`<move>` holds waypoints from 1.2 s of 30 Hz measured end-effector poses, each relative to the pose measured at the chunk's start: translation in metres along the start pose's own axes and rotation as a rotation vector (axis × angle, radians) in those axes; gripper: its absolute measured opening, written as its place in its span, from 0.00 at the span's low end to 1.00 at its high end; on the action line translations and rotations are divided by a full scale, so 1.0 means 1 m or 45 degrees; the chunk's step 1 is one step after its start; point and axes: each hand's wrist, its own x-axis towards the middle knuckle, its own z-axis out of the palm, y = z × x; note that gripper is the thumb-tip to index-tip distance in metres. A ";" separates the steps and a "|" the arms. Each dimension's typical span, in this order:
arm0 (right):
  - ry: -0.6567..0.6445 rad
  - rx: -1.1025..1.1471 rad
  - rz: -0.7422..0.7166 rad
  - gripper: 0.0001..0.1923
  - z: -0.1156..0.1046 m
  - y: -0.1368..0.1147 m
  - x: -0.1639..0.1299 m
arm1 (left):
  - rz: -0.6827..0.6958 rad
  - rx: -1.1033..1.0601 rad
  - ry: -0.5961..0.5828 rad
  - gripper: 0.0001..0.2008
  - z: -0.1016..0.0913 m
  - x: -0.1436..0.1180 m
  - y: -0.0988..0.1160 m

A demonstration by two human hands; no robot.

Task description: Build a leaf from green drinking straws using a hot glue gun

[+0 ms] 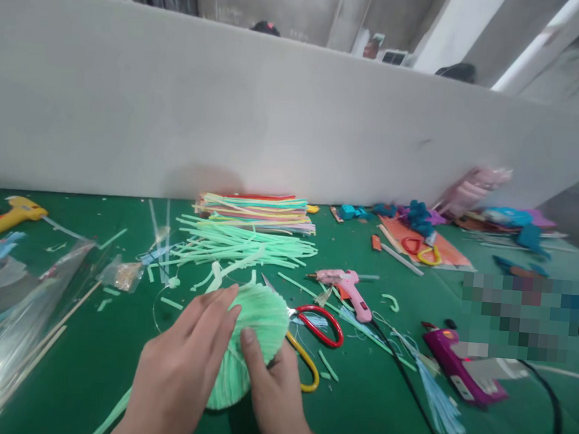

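the left hand (177,369) and the right hand (276,390) hold together a round green pompom (250,334) made of thin strips, low in the middle of the green table (82,361). the left hand lies over the left side of the pompom with its fingers (214,311) stretched and pressed flat on it, so they are open and not curled around it. the right hand holds the pompom from the lower right, the thumb (251,354) is pressed on its front and the other fingers are hidden behind it, so i cannot tell how far they close. just behind the pompom there is a loose heap of green strips (242,247), and behind this a stack of coloured sheets (257,211) near the white wall (228,105). scissors with one red and one yellow handle (315,333) lie just beside the pompom on the right, touching it or almost. a pink glue gun (349,288) is near them, and a purple glue gun (458,371) is further right. a yellow glue gun (9,215) lies far on the left, well apart from the hands. clear plastic wrap (14,329) lies at the left edge.
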 end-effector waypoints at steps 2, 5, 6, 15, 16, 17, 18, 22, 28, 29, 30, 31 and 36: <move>0.007 0.014 -0.018 0.22 0.000 0.005 -0.002 | -0.060 -0.043 0.032 0.15 -0.003 0.007 -0.001; -0.028 -0.004 -0.046 0.21 0.000 0.011 -0.005 | -0.096 -0.024 0.019 0.08 -0.009 0.014 0.007; -0.042 -0.009 -0.046 0.21 0.000 0.012 -0.006 | -0.123 -0.001 -0.003 0.07 -0.009 0.015 0.010; -0.055 -0.076 -0.109 0.20 0.001 0.021 -0.009 | -0.709 -0.350 -0.319 0.19 -0.008 0.018 0.020; -0.070 -0.073 -0.114 0.20 0.001 0.021 -0.008 | -0.736 -0.361 -0.346 0.19 -0.009 0.018 0.020; -0.080 -0.067 -0.111 0.20 0.001 0.021 -0.007 | -0.760 -0.359 -0.373 0.19 -0.009 0.019 0.019; -0.088 -0.062 -0.106 0.21 0.000 0.021 -0.007 | -0.784 -0.351 -0.398 0.19 -0.010 0.019 0.018; -0.104 -0.062 -0.093 0.20 -0.001 0.021 -0.008 | -0.805 -0.327 -0.385 0.22 -0.010 0.020 0.012; -0.125 -0.045 -0.027 0.18 -0.001 0.019 -0.009 | -0.782 -0.302 -0.320 0.23 -0.008 0.019 0.011; -0.114 -0.047 -0.027 0.18 -0.001 0.018 -0.008 | -0.729 -0.272 -0.250 0.22 -0.007 0.017 0.012; -0.095 -0.047 -0.027 0.19 -0.001 0.017 -0.008 | -0.635 -0.224 -0.141 0.20 -0.006 0.015 0.013; -0.072 -0.042 -0.024 0.20 -0.001 0.017 -0.007 | -0.524 -0.185 -0.016 0.17 -0.005 0.012 0.015; 0.057 0.132 0.077 0.27 -0.003 0.024 -0.004 | -0.090 -0.150 0.426 0.03 -0.001 -0.011 0.016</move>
